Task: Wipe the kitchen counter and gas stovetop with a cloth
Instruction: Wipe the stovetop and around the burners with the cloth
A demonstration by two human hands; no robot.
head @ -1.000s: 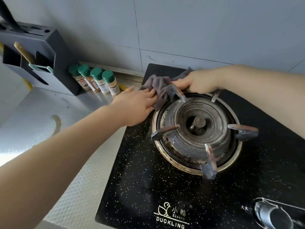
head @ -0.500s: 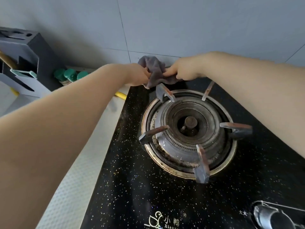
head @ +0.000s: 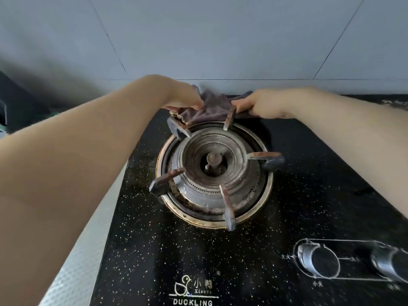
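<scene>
A black speckled gas stovetop [head: 304, 186] fills the lower right of the view. Its round metal burner [head: 213, 171] with rusty pan supports sits in the middle. Behind the burner, at the stove's far edge by the wall, a crumpled grey-purple cloth [head: 209, 108] is stretched between both hands. My left hand [head: 184, 97] grips its left end. My right hand [head: 262, 106] grips its right end, pressed down on the stove surface.
A light textured counter [head: 88, 250] runs along the stove's left side. Two metal knobs [head: 320, 260] sit at the stove's front right. A grey tiled wall [head: 220, 40] rises straight behind the stove. A dark object [head: 19, 100] stands at the far left.
Both hands have carried the cloth to the right, from the stove's back-left corner to directly behind the burner. My view has shifted right; the spice jars and knife block have left the frame.
</scene>
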